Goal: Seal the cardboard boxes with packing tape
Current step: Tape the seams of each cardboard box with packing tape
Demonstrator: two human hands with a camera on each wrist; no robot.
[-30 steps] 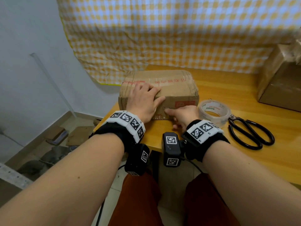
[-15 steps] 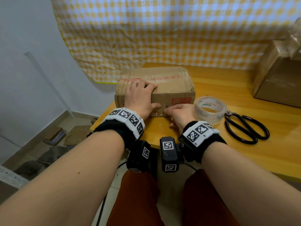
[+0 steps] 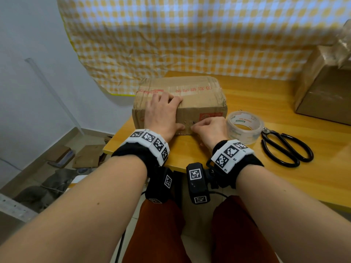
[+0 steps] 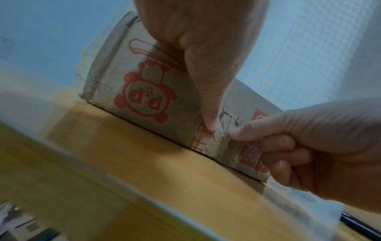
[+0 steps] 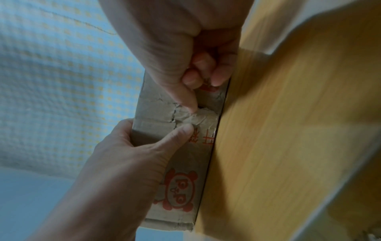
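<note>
A worn cardboard box with red print stands at the table's left end. My left hand clasps its top front edge, fingers lying on the taped top and the thumb pressed on the front face. My right hand is at the lower front face. Its forefinger pokes a crumpled, torn patch just beside the left thumb, and its other fingers are curled in and hold nothing. A roll of clear packing tape lies flat right of the box, touching my right hand.
Black scissors lie shut right of the tape roll. A second, larger cardboard box stands at the far right under crumpled clear film. The wooden table ends just left of the first box; a checked cloth hangs behind.
My left thumb has come down from the box's top edge onto the front face, close to the right forefinger. The right hand has stayed at the lower front face.
</note>
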